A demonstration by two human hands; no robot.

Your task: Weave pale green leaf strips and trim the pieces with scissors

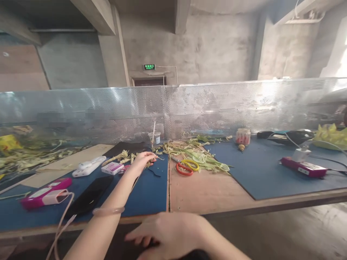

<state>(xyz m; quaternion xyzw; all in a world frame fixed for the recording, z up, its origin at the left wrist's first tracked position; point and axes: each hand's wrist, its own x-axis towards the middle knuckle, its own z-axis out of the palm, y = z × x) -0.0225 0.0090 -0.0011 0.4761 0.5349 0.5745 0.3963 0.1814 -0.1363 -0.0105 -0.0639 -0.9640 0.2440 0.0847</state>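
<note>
My left hand (145, 159) reaches over the blue mat, its fingers bent together low among dried plant pieces (125, 157); what they grip, if anything, is too small to make out. A bracelet circles that wrist. My right hand (173, 233) hovers at the front table edge, back upward, its fingers partly spread and loosely bent, with nothing seen in them. Scissors (187, 167) with one red and one yellow handle lie on the bare wood right of my left hand. Behind them spreads a heap of pale green leaves and stalks (195, 153).
On the left are a black phone (89, 195), a magenta power bank (46, 193), a white power strip (89, 166) and a small pink-white box (112, 168). A plastic cup (155, 138) stands behind. To the right are a jar (243, 137) and another magenta device (303, 168) with cables.
</note>
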